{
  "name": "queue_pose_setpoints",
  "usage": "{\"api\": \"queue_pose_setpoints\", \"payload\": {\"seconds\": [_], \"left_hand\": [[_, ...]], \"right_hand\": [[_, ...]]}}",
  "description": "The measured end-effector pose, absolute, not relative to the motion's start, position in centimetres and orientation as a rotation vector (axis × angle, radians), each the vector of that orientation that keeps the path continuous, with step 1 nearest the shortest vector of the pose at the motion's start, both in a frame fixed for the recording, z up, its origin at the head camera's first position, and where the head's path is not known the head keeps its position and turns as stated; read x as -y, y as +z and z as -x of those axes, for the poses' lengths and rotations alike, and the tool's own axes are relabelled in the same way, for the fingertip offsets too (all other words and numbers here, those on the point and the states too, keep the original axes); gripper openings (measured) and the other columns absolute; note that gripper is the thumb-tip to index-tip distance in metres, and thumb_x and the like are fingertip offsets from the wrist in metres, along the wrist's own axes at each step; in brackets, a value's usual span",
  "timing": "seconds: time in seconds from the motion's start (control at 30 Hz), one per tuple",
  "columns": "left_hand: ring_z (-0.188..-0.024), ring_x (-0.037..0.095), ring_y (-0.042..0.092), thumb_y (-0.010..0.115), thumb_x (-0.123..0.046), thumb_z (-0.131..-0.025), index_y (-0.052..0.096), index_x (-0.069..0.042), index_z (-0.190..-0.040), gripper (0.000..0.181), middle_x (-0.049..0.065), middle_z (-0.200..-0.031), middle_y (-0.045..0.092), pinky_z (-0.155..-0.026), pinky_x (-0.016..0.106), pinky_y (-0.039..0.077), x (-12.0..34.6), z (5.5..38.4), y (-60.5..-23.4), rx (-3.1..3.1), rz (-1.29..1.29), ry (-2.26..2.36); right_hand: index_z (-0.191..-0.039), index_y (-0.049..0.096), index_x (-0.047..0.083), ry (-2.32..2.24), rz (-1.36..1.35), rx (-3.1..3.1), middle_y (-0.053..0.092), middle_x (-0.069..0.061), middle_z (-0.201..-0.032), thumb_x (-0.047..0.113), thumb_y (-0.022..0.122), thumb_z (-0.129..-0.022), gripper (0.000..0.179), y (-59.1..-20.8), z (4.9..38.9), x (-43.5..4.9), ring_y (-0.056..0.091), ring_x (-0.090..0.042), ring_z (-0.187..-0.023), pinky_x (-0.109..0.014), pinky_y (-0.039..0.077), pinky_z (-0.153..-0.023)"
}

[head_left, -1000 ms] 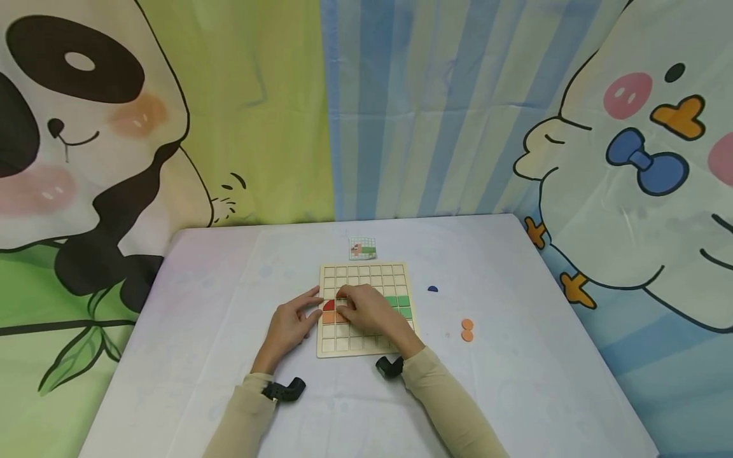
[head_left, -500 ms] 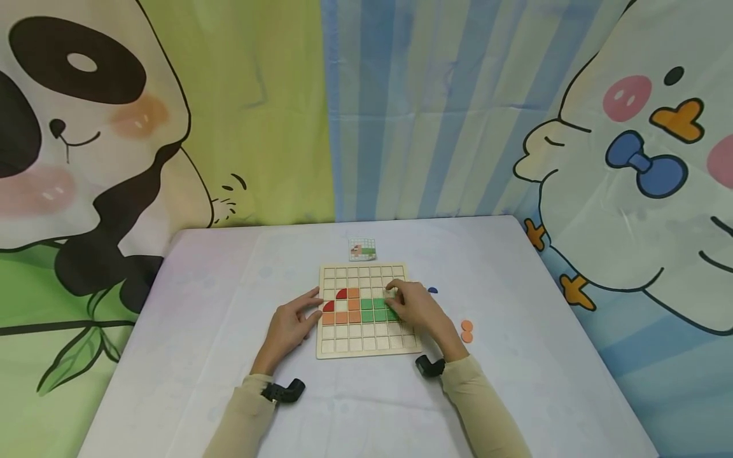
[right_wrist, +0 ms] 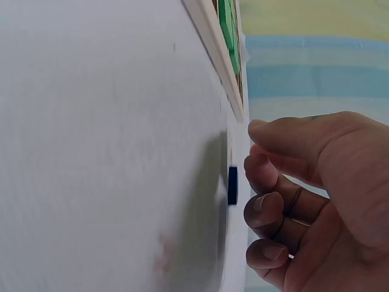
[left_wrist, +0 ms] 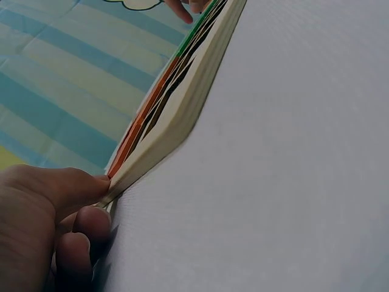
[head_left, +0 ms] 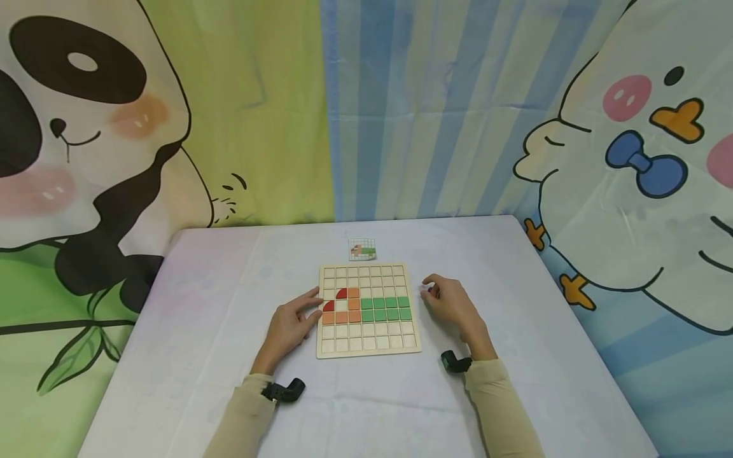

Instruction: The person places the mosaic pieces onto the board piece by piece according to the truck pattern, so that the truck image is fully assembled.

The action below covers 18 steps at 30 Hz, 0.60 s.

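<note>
A wooden grid board (head_left: 366, 346) lies on the table with red, orange and green pieces in its squares. My left hand (head_left: 289, 326) holds the board's left edge. In the left wrist view its thumb (left_wrist: 85, 184) lies on the rim, with curled fingertips (left_wrist: 94, 222) close against the side below. My right hand (head_left: 455, 308) hovers just right of the board, its fingers loosely bent and nothing between them. Close by those fingers, a dark blue half-round piece (right_wrist: 233, 185) rests on the table, mostly covered in the head view.
A small printed card (head_left: 363, 249) with a coloured grid pattern lies beyond the board. The white-covered table (head_left: 366, 413) reaches back to a cartoon-printed curtain (head_left: 424, 114). My right hand and wrist cover the spot where the orange discs lay.
My right hand has moved from over the board's left side, across its green pieces, to the blue piece on the right. The left hand has stayed at the board's edge.
</note>
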State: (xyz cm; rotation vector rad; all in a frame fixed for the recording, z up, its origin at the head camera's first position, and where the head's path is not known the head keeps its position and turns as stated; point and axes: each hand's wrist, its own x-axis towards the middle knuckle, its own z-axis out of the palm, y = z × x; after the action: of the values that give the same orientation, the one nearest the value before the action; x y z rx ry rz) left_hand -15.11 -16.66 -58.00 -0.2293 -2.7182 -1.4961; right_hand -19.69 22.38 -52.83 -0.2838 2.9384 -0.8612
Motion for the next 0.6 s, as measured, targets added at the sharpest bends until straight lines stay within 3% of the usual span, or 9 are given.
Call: {"api": "queue_pose_setpoints", "payload": {"seconds": [0.2, 0.37, 0.6], "left_hand": [[-0.038, 0.009, 0.051, 0.075, -0.019, -0.100, 0.072, -0.018, -0.138, 0.038, 0.001, -0.146, 0.070, -0.038, 0.030, 0.044, 16.7, 15.0, -58.0, 2.716, 0.232, -1.504], [-0.038, 0.007, 0.050, 0.075, -0.019, -0.100, 0.072, -0.019, -0.138, 0.038, 0.002, -0.138, 0.074, -0.038, 0.029, 0.043, 16.7, 15.1, -58.1, 2.716, 0.236, -1.500], [-0.039, 0.010, 0.051, 0.075, -0.020, -0.100, 0.073, -0.018, -0.137, 0.037, -0.001, -0.147, 0.069, -0.038, 0.029, 0.043, 16.7, 15.1, -57.9, 2.723, 0.232, -1.504]], "right_hand": [[-0.125, 0.071, 0.003, -0.846, 0.239, -2.946, 0.064, -0.003, -0.076, 0.018, 0.071, -0.101, 0.028, -53.1, 19.8, -23.8, 0.053, -0.014, -0.066, -0.029, 0.045, -0.063], [-0.121, 0.072, 0.003, -0.815, 0.226, -2.959, 0.066, -0.005, -0.078, 0.016, 0.072, -0.101, 0.024, -53.1, 19.7, -24.2, 0.054, -0.015, -0.066, -0.029, 0.044, -0.062], [-0.119, 0.072, 0.004, -0.802, 0.220, -2.960, 0.066, -0.004, -0.078, 0.017, 0.071, -0.101, 0.022, -53.3, 19.8, -24.3, 0.054, -0.015, -0.066, -0.029, 0.044, -0.061]]}}
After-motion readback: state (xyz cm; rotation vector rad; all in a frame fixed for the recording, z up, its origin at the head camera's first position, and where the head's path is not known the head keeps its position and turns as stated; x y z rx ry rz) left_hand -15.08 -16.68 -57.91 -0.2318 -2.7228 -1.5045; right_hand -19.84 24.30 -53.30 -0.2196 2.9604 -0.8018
